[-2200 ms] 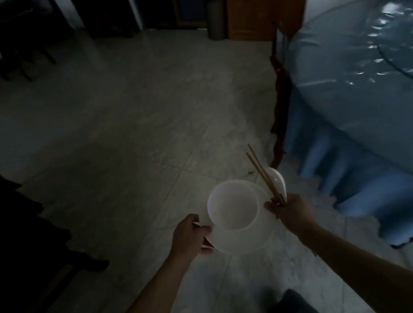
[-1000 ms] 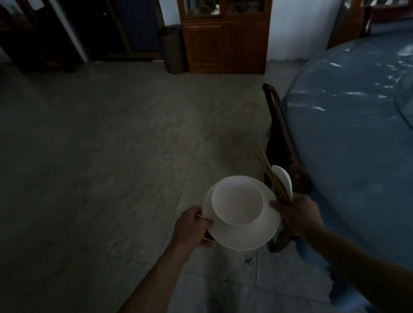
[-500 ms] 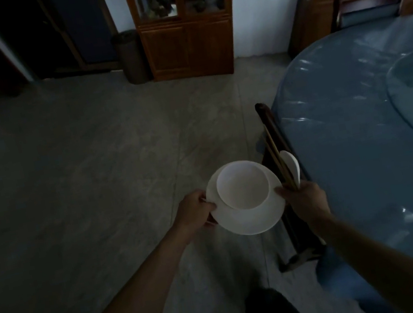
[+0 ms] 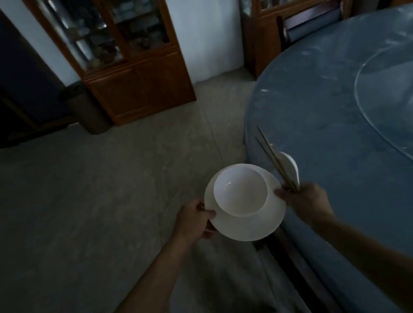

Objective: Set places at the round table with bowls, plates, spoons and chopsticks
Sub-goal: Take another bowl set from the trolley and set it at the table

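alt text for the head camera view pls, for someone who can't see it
Seen from above, a person carries a white bowl on a white plate, left hand at its rim, right hand also holding chopsticks and a white spoon. A round table in blue cloth is at right; wooden cabinets stand behind.

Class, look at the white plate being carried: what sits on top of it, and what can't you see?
A white bowl, empty, sits on the plate. The bowl covers the plate's middle, so nothing there can be checked.

Glossy white bowl (image 4: 239, 191), wooden chopsticks (image 4: 274, 159), shiny tablecloth (image 4: 334, 134)
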Available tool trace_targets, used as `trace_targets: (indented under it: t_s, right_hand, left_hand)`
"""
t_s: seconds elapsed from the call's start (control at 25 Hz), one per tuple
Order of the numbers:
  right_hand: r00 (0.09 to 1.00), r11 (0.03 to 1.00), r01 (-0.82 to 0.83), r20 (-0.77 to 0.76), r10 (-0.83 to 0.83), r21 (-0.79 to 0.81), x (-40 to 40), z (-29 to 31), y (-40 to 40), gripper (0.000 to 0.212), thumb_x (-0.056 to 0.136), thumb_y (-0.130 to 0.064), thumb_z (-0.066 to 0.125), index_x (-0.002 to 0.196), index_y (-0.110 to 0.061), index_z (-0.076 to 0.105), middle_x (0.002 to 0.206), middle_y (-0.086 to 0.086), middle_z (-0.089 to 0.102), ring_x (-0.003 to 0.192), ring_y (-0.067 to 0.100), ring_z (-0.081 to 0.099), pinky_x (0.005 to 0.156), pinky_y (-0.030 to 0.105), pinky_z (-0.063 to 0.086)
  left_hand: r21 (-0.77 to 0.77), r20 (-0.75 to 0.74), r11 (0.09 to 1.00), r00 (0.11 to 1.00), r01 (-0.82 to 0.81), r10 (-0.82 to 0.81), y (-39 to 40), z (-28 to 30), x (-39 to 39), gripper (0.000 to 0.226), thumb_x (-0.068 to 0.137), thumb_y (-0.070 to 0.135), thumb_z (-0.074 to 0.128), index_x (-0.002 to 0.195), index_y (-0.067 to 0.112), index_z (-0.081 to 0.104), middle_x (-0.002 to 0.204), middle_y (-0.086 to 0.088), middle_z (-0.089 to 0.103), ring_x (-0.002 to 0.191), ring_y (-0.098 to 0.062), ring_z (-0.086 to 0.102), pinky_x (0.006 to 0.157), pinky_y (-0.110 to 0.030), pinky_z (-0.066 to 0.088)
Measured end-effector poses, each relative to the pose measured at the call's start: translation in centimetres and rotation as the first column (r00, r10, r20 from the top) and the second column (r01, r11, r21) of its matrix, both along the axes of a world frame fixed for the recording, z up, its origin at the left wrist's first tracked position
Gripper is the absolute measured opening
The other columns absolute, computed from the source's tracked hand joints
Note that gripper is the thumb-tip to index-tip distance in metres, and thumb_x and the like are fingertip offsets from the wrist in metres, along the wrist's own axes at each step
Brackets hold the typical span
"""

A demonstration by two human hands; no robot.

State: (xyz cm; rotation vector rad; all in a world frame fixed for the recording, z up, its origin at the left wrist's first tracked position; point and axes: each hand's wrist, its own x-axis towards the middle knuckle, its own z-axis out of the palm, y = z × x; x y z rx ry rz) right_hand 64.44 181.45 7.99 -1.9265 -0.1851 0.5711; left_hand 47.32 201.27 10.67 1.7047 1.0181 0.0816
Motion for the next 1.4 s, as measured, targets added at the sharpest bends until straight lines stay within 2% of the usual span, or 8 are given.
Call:
trace_targets:
  t_s: [0.12, 0.24, 0.44, 0.64, 0.76, 0.96, 1.12, 1.4]
  right_hand:
    - [0.994, 0.994, 0.108, 0.003, -0.108, 0.014, 4.0, 0.1, -0.2, 0.016, 0.080, -0.028, 0.076, 0.066, -0.024, 0.069, 0.069, 0.002, 0.070, 0.063, 0.016, 0.063, 0.057, 0.029, 0.049]
    - [0.976, 0.976, 0.216, 0.003, -0.216, -0.009, 6.6, -0.4, -1.6, 0.014, 0.080, -0.030, 0.075, 0.069, -0.024, 0.070, 0.068, -0.001, 0.070, 0.062, 0.013, 0.065, 0.054, 0.028, 0.050]
    - [0.895, 0.893, 0.444, -0.011, -0.446, -0.067, 8.7, -2.1, -4.7, 0.013, 0.079, -0.032, 0.074, 0.070, -0.025, 0.070, 0.067, -0.005, 0.070, 0.065, 0.009, 0.065, 0.056, 0.025, 0.048]
    - [0.764, 0.759, 0.633, -0.036, -0.644, -0.151, 8.5, -4.1, -6.9, 0.012, 0.080, -0.031, 0.073, 0.072, -0.021, 0.071, 0.067, -0.002, 0.070, 0.066, 0.012, 0.065, 0.060, 0.028, 0.050]
    - [0.658, 0.655, 0.728, -0.063, -0.751, -0.202, 7.8, -5.5, -6.9, 0.015, 0.081, -0.032, 0.072, 0.075, -0.018, 0.072, 0.067, -0.001, 0.070, 0.067, 0.015, 0.066, 0.062, 0.029, 0.051]
    - [0.506, 0.510, 0.808, -0.095, -0.857, -0.295, 6.1, -7.6, -5.5, 0.015, 0.082, -0.032, 0.070, 0.074, -0.020, 0.071, 0.069, 0.001, 0.071, 0.068, 0.016, 0.066, 0.064, 0.031, 0.052]
    - [0.410, 0.414, 0.831, -0.095, -0.907, -0.372, 4.6, -9.2, -4.3, 0.013, 0.082, -0.033, 0.068, 0.077, -0.022, 0.071, 0.071, 0.001, 0.071, 0.071, 0.018, 0.066, 0.070, 0.034, 0.053]
    - [0.352, 0.356, 0.828, -0.094, -0.931, -0.433, 3.6, -11.0, -4.0, 0.014, 0.082, -0.032, 0.067, 0.070, -0.026, 0.067, 0.064, -0.007, 0.066, 0.064, 0.006, 0.060, 0.056, 0.025, 0.040]
  left_hand:
    - [0.029, -0.009, 0.995, 0.996, 0.091, -0.091, 1.3, 0.2, 6.3, 0.016, 0.087, 0.007, 0.061, 0.103, 0.008, 0.061, 0.088, -0.009, 0.069, 0.056, -0.019, 0.071, 0.042, -0.025, 0.049]
    - [0.021, -0.028, 0.979, 0.979, 0.203, -0.202, 1.5, -0.5, 11.9, 0.013, 0.088, 0.006, 0.060, 0.100, 0.011, 0.061, 0.089, -0.009, 0.068, 0.060, -0.022, 0.069, 0.042, -0.025, 0.050]
    - [-0.011, -0.071, 0.907, 0.904, 0.421, -0.421, 1.0, -3.3, 20.8, 0.012, 0.087, 0.006, 0.062, 0.091, 0.017, 0.061, 0.090, -0.008, 0.067, 0.060, -0.022, 0.067, 0.044, -0.030, 0.054]
    - [-0.037, -0.124, 0.752, 0.743, 0.658, -0.657, -0.4, -6.5, 27.5, 0.013, 0.087, 0.009, 0.062, 0.089, 0.022, 0.062, 0.090, -0.008, 0.069, 0.053, -0.020, 0.069, 0.045, -0.030, 0.054]
    - [-0.047, -0.146, 0.627, 0.616, 0.777, -0.774, -1.2, -8.0, 30.6, 0.016, 0.087, 0.010, 0.062, 0.088, 0.025, 0.061, 0.092, -0.003, 0.068, 0.057, -0.016, 0.070, 0.042, -0.026, 0.051]
    - [-0.021, -0.214, 0.409, 0.395, 0.912, -0.893, -1.8, -10.1, 33.7, 0.019, 0.088, 0.014, 0.062, 0.088, 0.033, 0.058, 0.089, 0.004, 0.069, 0.062, -0.011, 0.070, 0.042, -0.022, 0.049]
    - [0.027, -0.267, 0.237, 0.235, 0.971, -0.935, -2.3, -12.0, 34.5, 0.014, 0.089, 0.019, 0.063, 0.098, 0.028, 0.058, 0.091, 0.004, 0.067, 0.069, -0.013, 0.068, 0.045, -0.020, 0.050]
    - [0.095, -0.373, 0.129, 0.156, 0.987, -0.915, -3.3, -14.3, 34.3, 0.018, 0.087, 0.020, 0.066, 0.102, 0.021, 0.055, 0.092, 0.004, 0.067, 0.072, -0.018, 0.069, 0.069, -0.042, 0.061]
